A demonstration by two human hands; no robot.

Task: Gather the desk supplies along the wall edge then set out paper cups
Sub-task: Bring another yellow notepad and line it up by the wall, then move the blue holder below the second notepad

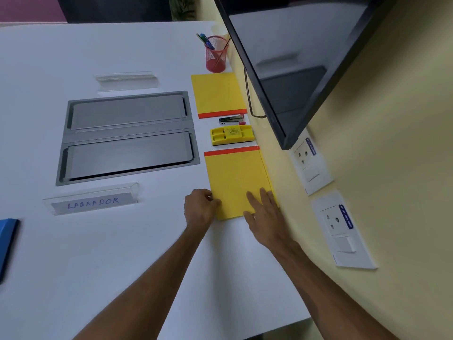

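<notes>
A yellow notepad with an orange band (235,177) lies by the wall, close to me. My left hand (199,208) pinches its lower left corner. My right hand (266,212) rests flat on its lower right part, fingers spread. Farther along the wall lie a yellow organiser tray (231,135), a small stapler (231,119), a second yellow notepad (217,93) and a red mesh pen holder (216,55) with pens. A pale paper cup (219,29) stands behind the holder, partly hidden by the screen.
A grey double-lid cable box (127,136) is set into the white table (98,253). Two clear name holders lie near it, one reading LABRADOR (93,200). A blue object (7,239) is at the left edge. A dark wall screen (294,57) overhangs the wall edge, above sockets (311,165).
</notes>
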